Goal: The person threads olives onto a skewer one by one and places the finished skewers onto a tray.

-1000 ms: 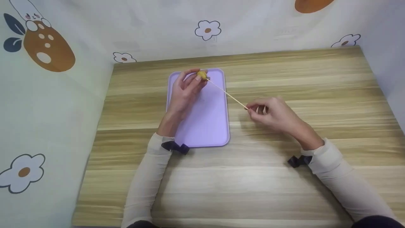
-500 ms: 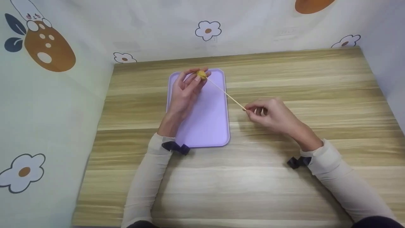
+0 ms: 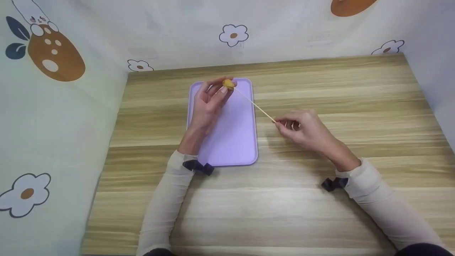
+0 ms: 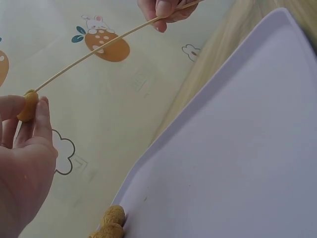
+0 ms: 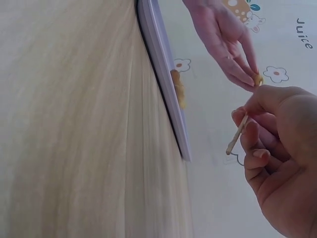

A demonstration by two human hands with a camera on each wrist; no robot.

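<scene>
Above the far end of a lilac tray, my left hand holds a small golden-brown ball between thumb and fingertips. A thin bamboo skewer runs from the ball down to my right hand. That hand pinches the skewer near its lower end, right of the tray. In the left wrist view the skewer's tip meets the ball; how deep it goes in cannot be seen. The right wrist view shows a short end of the skewer sticking out past my thumb and fingers.
More golden-brown balls lie inside the tray's edge in the left wrist view; my left hand hides them from the head view. The tray rests on a wood-grain table. Printed walls stand behind and at both sides.
The ball has turned slightly in my left fingertips and shifted a little to the right. My right hand keeps its pinch on the skewer and has barely moved.
</scene>
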